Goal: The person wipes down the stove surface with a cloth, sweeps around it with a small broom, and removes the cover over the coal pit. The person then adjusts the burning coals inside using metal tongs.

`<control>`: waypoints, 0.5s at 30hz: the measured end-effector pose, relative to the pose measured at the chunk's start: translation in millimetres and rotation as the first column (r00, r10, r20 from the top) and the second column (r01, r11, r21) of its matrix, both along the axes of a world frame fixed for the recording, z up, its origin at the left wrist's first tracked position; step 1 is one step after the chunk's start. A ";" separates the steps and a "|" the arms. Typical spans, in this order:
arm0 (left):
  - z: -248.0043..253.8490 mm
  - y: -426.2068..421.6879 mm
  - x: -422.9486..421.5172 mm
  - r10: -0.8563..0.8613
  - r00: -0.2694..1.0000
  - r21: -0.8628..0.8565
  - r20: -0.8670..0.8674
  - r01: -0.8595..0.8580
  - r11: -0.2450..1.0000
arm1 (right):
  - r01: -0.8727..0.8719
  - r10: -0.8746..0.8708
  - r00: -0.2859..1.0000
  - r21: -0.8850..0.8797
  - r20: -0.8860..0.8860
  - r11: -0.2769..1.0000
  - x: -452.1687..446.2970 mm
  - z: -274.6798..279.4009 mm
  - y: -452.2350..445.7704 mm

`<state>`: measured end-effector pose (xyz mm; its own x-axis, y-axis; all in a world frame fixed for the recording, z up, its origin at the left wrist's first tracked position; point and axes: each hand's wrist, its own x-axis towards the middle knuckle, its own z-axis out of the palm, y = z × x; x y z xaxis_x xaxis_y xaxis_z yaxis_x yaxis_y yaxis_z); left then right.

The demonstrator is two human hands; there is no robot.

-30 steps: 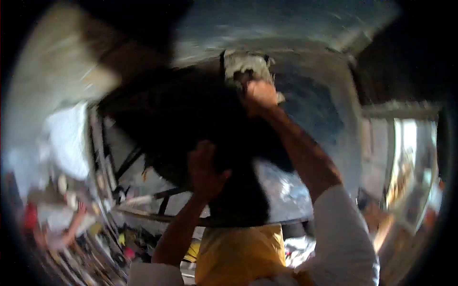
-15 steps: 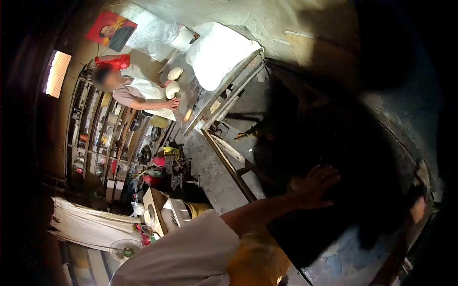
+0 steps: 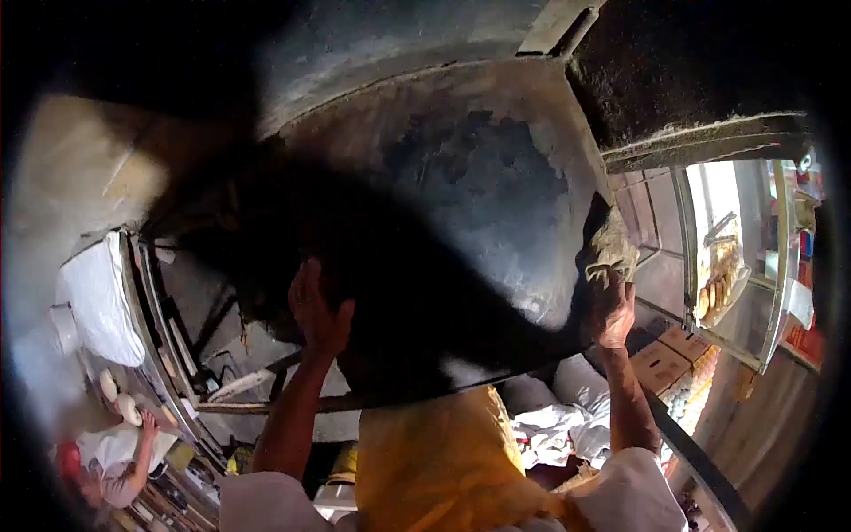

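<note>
A large dark surface (image 3: pixel 479 204), partly in deep shadow, spreads in front of me. My left hand (image 3: pixel 319 315) is over its shadowed left part, with fingers and thumb apart and nothing in it. At the surface's right edge my right hand (image 3: pixel 612 306) grips a crumpled beige cloth (image 3: pixel 614 248). The cloth sticks up beyond the fingers, which are bent round its lower end. A yellow-orange apron (image 3: pixel 434 452) covers my front, just below the near edge.
At the lower left a co-worker (image 3: pixel 120 461) reaches toward pale dough pieces (image 3: pixel 128 409) beside a white sheet (image 3: pixel 105 301). Cardboard boxes (image 3: pixel 665 362) and white bags (image 3: pixel 567 417) stand at the lower right. A glass-framed case (image 3: pixel 753 257) is farther right.
The view swung to the left, then back. Against one second ago, my right hand has moved from the far middle to the right edge with the cloth. My left hand stays open.
</note>
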<state>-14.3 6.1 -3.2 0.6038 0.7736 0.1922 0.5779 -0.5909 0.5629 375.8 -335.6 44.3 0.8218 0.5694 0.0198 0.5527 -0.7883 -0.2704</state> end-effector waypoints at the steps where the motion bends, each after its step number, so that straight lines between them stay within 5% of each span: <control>1: -2.2 -2.5 1.3 0.002 1.000 0.004 -0.023 -0.002 1.000 | 0.006 -0.006 1.000 0.014 0.006 1.000 5.1 0.8 7.4; 6: 6.3 -7.9 8.4 0.023 0.999 -0.032 -0.047 -0.024 0.999 | 0.071 -0.069 0.997 0.096 -0.028 0.993 84.1 -25.3 94.0; 8: 19.1 -5.6 14.2 -0.060 0.998 0.069 0.005 0.059 0.996 | -0.079 0.072 0.995 0.102 0.066 0.992 123.1 -37.0 164.9; 9: 15.7 -4.2 11.2 -0.033 0.999 0.078 -0.008 0.034 0.996 | 0.048 -0.045 0.998 0.082 -0.038 0.996 134.1 -36.0 206.3; 11: -4.9 -3.3 -3.7 -0.030 0.983 0.019 -0.179 0.034 0.999 | 0.005 -0.006 0.997 -0.006 -0.081 1.000 123.1 -50.0 284.7; 12: -14.0 -6.1 -8.5 -0.027 0.971 -0.003 -0.237 0.027 1.000 | -0.238 0.243 0.969 -0.097 0.045 0.967 101.5 -70.3 311.3; 13: -22.4 -9.2 -9.8 -0.007 0.998 -0.082 -0.056 0.002 0.997 | -0.440 0.474 0.862 -0.198 0.179 0.876 79.8 -90.4 337.9; 15: -17.9 -6.4 -8.5 0.042 0.991 -0.152 0.127 -0.022 0.988 | -0.652 0.676 0.721 -0.181 0.154 0.736 -16.5 -90.9 395.5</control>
